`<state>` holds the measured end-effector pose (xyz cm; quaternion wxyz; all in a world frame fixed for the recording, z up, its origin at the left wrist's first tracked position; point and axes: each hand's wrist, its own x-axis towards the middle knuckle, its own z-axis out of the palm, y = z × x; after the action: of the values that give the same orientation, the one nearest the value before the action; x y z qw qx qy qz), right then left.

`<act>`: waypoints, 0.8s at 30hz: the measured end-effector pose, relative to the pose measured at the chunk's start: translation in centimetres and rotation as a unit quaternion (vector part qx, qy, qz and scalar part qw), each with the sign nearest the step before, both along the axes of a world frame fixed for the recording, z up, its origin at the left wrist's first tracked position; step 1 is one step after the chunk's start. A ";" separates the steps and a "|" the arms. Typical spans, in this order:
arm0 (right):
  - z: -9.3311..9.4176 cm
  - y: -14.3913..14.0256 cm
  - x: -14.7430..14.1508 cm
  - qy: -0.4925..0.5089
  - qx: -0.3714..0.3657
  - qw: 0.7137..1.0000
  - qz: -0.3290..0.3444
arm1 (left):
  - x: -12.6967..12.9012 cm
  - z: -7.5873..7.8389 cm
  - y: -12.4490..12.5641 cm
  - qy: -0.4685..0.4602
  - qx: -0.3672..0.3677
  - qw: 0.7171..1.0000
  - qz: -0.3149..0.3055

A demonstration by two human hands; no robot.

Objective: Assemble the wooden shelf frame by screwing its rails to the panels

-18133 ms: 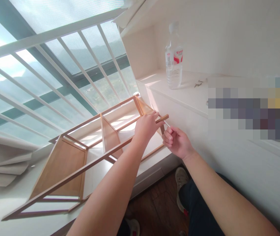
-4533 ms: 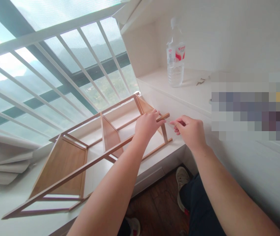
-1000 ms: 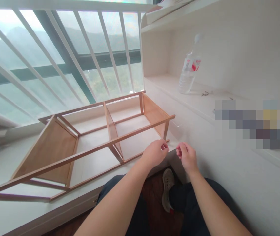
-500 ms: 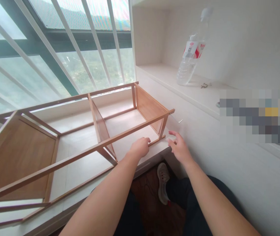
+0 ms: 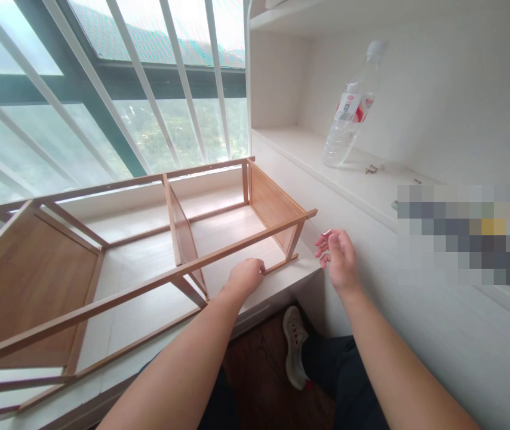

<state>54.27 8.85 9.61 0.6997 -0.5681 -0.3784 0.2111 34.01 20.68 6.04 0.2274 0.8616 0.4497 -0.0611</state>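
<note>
lying on its side along the white window ledge, the wooden shelf frame is stretching from the near left to the far right, its open side facing up. the person's left hand is curling loosely around the frame's near bottom rail, close to the right end, fingers folded narrow over the wood. the right hand is hovering just beside the frame's upper right corner, fingers bunching together around the bent end of a thin metal hex key that is sticking out of the rail's tip; whether the fingertips are truly pinching it i cannot tell, since it is so slim.

farther right, on the white shelf built into the wall, a clear water bottle with a red label is standing, and a few small screws are lying just beside it. white window bars are slanting across the glass at the far left. a pale shoe is showing on the dark floor below the hands.
</note>
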 end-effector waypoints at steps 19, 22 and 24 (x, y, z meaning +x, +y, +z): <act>3.6 0.7 -0.5 0.325 0.001 0.931 0.165 | 0.7 0.4 0.2 0.016 -0.002 1.000 0.005; 3.8 0.6 -0.7 0.377 -0.002 0.901 0.214 | 0.6 0.4 0.2 0.016 -0.008 1.000 0.002; 3.7 0.5 -0.7 0.366 -0.006 0.906 0.214 | 0.6 0.3 0.2 0.015 -0.012 1.000 0.002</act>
<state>53.54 9.36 13.36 0.7236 -0.3606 -0.2067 0.5510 34.65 20.88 6.38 0.2310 0.8571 0.4536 -0.0787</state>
